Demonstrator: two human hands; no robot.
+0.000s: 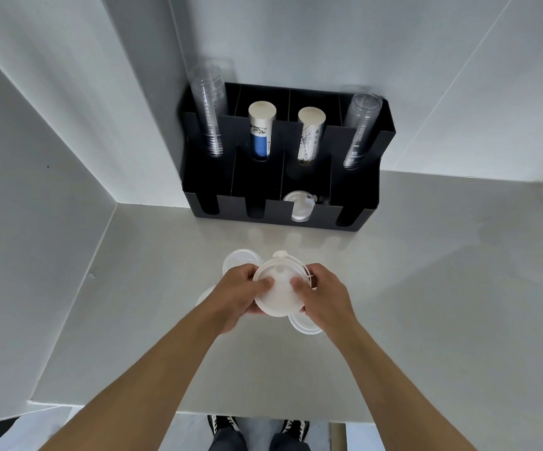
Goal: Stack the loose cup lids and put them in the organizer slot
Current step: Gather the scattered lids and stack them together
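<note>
Holding a small stack of white cup lids (278,289) with both hands, above the counter (426,288). Left hand (237,292) clamped on the left rim of the stack, thumb pressing on the top lid. Right hand (324,296) clamped on the right rim, thumb on top too. Looks like the stacking step, not finished yet.

Still loose on the counter: one lid (239,260) just past the left hand, one lid (304,323) peeking out under the right hand, and maybe one more, mostly hidden, under the left wrist.

To do this well: squeeze gently from both sides, so no lid bends. Turn the lids so all the little spouts line up. Press down with the thumbs until each one sits flat in the next. Then pick up the loose ones and add them on top.

Far ahead of both hands, against the wall: the black organizer (354,203). One front slot, straight ahead of the right hand, already holds some lids (299,206). Probably the right slot for this stack.
</note>
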